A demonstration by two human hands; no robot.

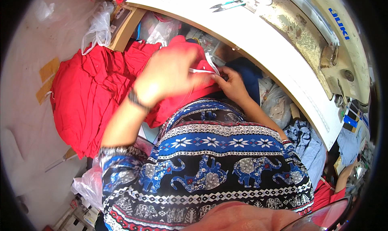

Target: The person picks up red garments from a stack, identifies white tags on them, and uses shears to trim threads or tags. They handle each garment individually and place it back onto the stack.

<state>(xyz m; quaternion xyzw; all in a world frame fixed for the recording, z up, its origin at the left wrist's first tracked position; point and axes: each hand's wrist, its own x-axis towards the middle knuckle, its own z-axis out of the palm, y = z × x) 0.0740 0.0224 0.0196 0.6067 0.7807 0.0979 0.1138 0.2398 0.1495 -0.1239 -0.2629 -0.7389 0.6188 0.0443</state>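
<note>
Red cloth [186, 53] lies bunched over my lap, below the front edge of the sewing table. A narrow white strip [211, 62] runs along part of it. My right hand [234, 85] pinches the cloth's edge where the strip ends, thumb against fingers. Over the cloth, to the left of that spot, is my left hand [169, 73], its fingers smeared by motion, so their grip does not show. A larger heap of red cloth [89, 101] spreads out to my left.
A sewing machine [309, 33] stands on the white table [275, 49], with thread snips [228, 6] near it. A plastic bag [100, 25] hangs by an open cardboard box [131, 27]. Light blue cloth [309, 150] and another person's arm [344, 176] are at the right.
</note>
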